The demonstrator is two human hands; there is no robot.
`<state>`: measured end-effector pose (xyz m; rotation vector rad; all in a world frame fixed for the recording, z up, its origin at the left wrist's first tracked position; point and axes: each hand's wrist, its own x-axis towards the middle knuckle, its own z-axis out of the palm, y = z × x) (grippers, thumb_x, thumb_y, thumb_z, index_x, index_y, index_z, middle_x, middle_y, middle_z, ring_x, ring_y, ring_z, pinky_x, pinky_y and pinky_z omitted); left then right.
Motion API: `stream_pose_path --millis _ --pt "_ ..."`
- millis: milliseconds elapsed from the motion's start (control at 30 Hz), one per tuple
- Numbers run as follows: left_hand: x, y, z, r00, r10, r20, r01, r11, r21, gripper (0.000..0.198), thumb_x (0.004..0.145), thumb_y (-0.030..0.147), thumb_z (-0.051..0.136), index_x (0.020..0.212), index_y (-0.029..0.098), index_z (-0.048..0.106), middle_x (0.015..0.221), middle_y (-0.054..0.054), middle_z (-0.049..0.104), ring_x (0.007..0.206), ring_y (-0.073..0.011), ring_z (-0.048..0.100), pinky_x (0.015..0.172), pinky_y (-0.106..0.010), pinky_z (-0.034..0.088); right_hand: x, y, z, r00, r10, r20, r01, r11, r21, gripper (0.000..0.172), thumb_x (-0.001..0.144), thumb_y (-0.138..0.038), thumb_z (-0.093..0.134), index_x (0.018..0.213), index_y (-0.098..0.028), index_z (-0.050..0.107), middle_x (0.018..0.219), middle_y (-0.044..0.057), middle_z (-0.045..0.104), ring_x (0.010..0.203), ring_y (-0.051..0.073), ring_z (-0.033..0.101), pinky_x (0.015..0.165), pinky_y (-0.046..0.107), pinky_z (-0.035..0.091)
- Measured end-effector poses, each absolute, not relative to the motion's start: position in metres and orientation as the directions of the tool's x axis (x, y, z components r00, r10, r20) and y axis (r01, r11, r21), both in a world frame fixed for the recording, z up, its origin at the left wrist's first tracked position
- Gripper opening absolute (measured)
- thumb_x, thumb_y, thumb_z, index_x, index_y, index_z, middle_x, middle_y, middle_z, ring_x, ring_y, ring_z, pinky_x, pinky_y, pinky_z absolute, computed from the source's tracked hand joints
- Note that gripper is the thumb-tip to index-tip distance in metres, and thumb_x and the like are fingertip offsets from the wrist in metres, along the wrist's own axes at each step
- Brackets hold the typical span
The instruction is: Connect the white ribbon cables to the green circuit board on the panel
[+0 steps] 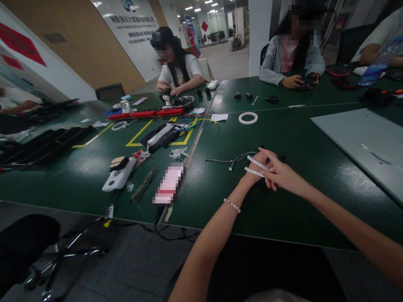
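My left hand [254,161], with a bead bracelet [232,205] at its wrist, is held low over the green table. Two narrow strips of white tape [255,172] lie across the back of it, their free ends sticking out to the left. Over it reaches my right hand [280,172], thumb and fingers pinched at the right end of the lower strip. Most of my left fingers are hidden behind the right hand. Just beyond, a thin grey cable [241,158] with a white connector end runs out from behind my left hand; whether I touch it I cannot tell.
A roll of white tape [248,118] lies ahead of my hands. A pale board [359,142] is at the right. To the left are a phone [169,184], a white power bank [119,174], glasses [142,185] and crumpled tape [179,153]. Two people [178,67] sit opposite.
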<state>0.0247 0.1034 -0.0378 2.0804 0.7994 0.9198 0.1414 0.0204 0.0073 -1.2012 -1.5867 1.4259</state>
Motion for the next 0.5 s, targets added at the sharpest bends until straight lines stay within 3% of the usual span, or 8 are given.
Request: stream_pose_path --millis 133,300,400,500 --pt "0.025 0.102 -0.038 0.579 0.735 0.352 0.278 -0.584 0.763 0.015 0.086 0.018 0.051 0.093 0.013 0.064 0.095 -0.008 0.063 0.089 -0.019 0.061 0.086 -0.036 0.049 0.142 0.019 -0.007 -0.231 0.971 -0.059 0.396 0.038 -0.918 0.081 0.091 -0.039 0.054 0.154 -0.027 0.005 0.064 -0.001 0.062 0.048 0.013 0.058 0.043 0.022 0.048" --pt "0.028 0.107 -0.042 0.562 0.754 0.341 0.328 -0.581 0.745 0.015 0.087 0.016 0.05 0.093 0.014 0.064 0.096 -0.006 0.064 0.09 -0.0164 0.061 0.087 -0.035 0.049 0.143 0.008 -0.007 -0.15 0.989 0.004 0.671 0.105 -0.734 0.075 0.093 -0.043 0.049 0.154 -0.023 0.011 0.062 -0.003 0.061 0.047 0.014 0.057 0.046 0.024 0.048" --pt "0.027 0.111 -0.044 0.561 0.749 0.352 0.355 -0.602 0.715 0.017 0.087 0.014 0.05 0.098 0.014 0.064 0.098 -0.006 0.065 0.093 -0.0164 0.061 0.088 -0.035 0.049 0.159 0.003 -0.001 -0.116 0.993 -0.004 0.713 0.08 -0.696 0.076 0.092 -0.046 0.048 0.154 -0.025 0.008 0.063 -0.003 0.062 0.049 0.014 0.059 0.051 0.026 0.048" --pt "0.024 0.114 -0.044 0.623 0.696 0.356 0.332 -0.648 0.686 0.02 0.087 0.015 0.053 0.104 0.014 0.062 0.105 -0.007 0.065 0.1 -0.0169 0.06 0.093 -0.035 0.048 0.2 0.004 0.002 0.013 1.0 0.004 0.731 -0.007 -0.682 0.071 0.092 -0.05 0.047 0.152 -0.029 0.016 0.065 -0.003 0.063 0.05 0.014 0.058 0.056 0.028 0.049"
